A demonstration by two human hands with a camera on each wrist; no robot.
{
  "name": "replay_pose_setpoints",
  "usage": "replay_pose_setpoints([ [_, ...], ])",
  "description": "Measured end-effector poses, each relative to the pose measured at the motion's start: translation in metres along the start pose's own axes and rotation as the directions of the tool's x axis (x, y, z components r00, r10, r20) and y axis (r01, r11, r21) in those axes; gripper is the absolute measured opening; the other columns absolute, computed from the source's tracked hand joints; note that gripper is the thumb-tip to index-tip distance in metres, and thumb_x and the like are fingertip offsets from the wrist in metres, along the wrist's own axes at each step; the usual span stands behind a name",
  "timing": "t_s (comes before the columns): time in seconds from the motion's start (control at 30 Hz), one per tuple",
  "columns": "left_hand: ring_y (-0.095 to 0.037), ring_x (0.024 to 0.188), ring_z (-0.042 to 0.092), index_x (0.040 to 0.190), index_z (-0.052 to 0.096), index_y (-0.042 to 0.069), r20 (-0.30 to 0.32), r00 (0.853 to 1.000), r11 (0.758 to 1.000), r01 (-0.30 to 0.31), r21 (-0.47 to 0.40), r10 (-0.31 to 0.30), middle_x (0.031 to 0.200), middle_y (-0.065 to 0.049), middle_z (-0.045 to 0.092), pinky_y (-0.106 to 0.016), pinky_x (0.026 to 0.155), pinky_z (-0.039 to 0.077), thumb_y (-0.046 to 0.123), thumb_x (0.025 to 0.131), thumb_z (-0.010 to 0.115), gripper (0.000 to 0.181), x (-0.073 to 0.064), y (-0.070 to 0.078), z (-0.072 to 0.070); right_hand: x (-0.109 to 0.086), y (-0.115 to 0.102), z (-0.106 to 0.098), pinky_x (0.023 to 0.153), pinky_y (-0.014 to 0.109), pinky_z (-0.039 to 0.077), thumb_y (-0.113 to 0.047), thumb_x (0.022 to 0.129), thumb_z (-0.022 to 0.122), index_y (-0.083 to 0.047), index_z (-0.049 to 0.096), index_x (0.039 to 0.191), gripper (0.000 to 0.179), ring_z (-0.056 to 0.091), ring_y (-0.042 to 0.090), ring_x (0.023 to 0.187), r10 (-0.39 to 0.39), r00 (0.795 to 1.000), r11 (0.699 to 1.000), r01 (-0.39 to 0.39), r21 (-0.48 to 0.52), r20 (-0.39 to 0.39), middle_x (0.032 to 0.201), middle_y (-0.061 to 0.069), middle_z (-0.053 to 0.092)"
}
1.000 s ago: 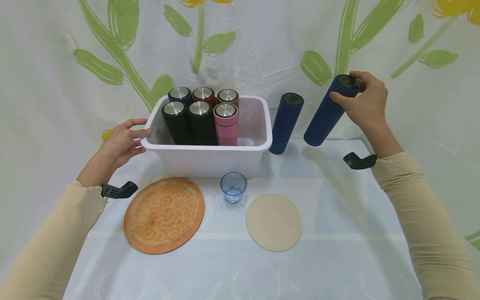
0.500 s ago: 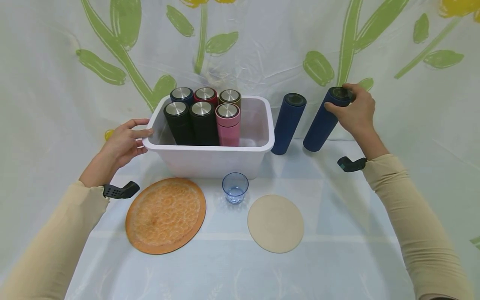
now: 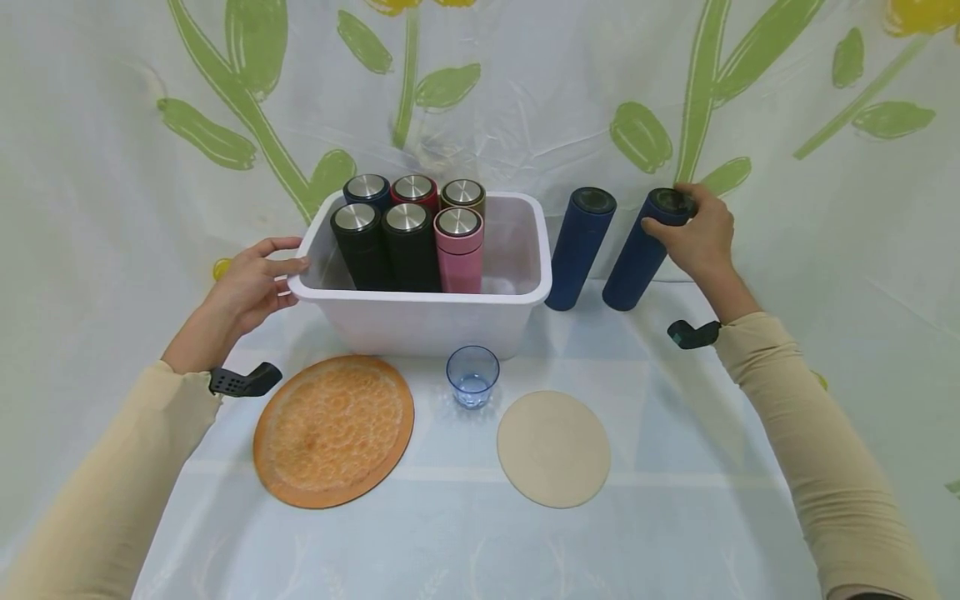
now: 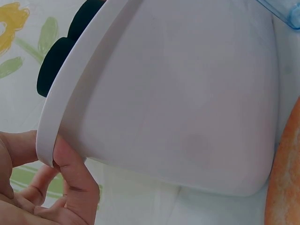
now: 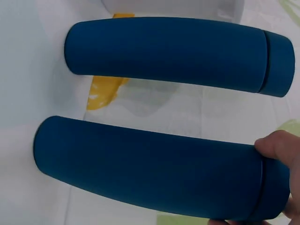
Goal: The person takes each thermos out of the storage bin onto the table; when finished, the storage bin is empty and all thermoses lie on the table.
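Note:
My right hand (image 3: pixel 700 233) grips a dark blue thermos flask (image 3: pixel 637 254) around its lid end; the flask stands at the back right of the table. To its left, a second blue flask (image 3: pixel 577 250) stands a small gap away, as the right wrist view also shows. My left hand (image 3: pixel 251 287) pinches the left rim of a white plastic tub (image 3: pixel 420 321), thumb and fingers on either side of the lip (image 4: pixel 49 126). Inside the tub stand several flasks with silver-topped lids, among them a pink flask (image 3: pixel 460 258) and a black flask (image 3: pixel 411 250).
In front of the tub stands a blue-tinted glass (image 3: pixel 472 379). An orange round mat (image 3: pixel 333 433) lies at the left, and a beige round mat (image 3: pixel 553 450) lies right of the glass. Behind the table hangs a flower-patterned sheet (image 3: pixel 525 108).
My right hand has lowered the blue flask and brought it left, closer to the other blue flask. My left hand keeps its hold on the tub's rim.

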State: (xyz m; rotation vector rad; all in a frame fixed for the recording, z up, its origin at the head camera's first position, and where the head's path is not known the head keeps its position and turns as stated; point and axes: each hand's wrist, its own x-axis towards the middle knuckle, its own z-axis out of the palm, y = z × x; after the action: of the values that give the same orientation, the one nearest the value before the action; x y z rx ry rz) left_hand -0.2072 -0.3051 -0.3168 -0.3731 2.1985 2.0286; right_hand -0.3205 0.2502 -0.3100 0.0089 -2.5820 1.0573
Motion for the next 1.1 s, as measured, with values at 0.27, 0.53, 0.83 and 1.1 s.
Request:
replay_pose_setpoints([
  [0.27, -0.013, 0.087, 0.06, 0.131, 0.049, 0.03, 0.001, 1.0, 1.0, -0.011, 0.006, 0.011, 0.127, 0.003, 0.047, -0.02, 0.077, 0.053, 0.027, 0.096, 0.068, 0.04, -0.001, 0.001, -0.001, 0.002, 0.005, 0.002, 0.102, 0.051, 0.039, -0.035, 0.09, 0.072, -0.01, 0.043, 0.151, 0.072, 0.05, 0.036, 0.126, -0.029, 0.999, 1.0, 0.03, -0.006, 0.013, 0.141, 0.018, 0.053],
  [0.53, -0.014, 0.091, 0.059, 0.135, 0.048, 0.029, 0.003, 1.0, 1.0, -0.005, 0.01, 0.005, 0.129, 0.004, 0.046, -0.02, 0.079, 0.053, 0.027, 0.097, 0.067, 0.043, -0.002, 0.001, 0.003, -0.002, 0.004, 0.0, 0.108, 0.052, 0.035, -0.037, 0.091, 0.07, -0.009, 0.037, 0.154, 0.077, 0.043, 0.036, 0.134, -0.027, 0.999, 0.999, 0.028, -0.031, 0.029, 0.148, 0.018, 0.046],
  [0.83, -0.013, 0.089, 0.059, 0.13, 0.048, 0.027, 0.029, 0.999, 1.0, -0.028, -0.002, 0.028, 0.128, 0.001, 0.046, -0.021, 0.076, 0.053, 0.025, 0.098, 0.065, 0.036, -0.002, 0.002, 0.004, -0.01, -0.012, -0.01, 0.112, 0.048, 0.031, -0.037, 0.087, 0.073, -0.009, 0.038, 0.153, 0.08, 0.04, 0.029, 0.138, -0.078, 0.995, 0.997, 0.078, -0.004, -0.06, 0.151, 0.013, 0.044],
  [1.1, -0.013, 0.088, 0.06, 0.132, 0.048, 0.028, 0.017, 1.0, 1.0, -0.018, -0.019, 0.018, 0.129, 0.002, 0.046, -0.02, 0.076, 0.053, 0.025, 0.097, 0.066, 0.039, -0.001, 0.001, 0.001, -0.017, -0.039, -0.018, 0.11, 0.04, 0.035, -0.035, 0.085, 0.076, -0.011, 0.045, 0.149, 0.075, 0.044, 0.023, 0.136, -0.172, 0.977, 0.983, 0.179, 0.042, -0.126, 0.149, 0.007, 0.047],
])
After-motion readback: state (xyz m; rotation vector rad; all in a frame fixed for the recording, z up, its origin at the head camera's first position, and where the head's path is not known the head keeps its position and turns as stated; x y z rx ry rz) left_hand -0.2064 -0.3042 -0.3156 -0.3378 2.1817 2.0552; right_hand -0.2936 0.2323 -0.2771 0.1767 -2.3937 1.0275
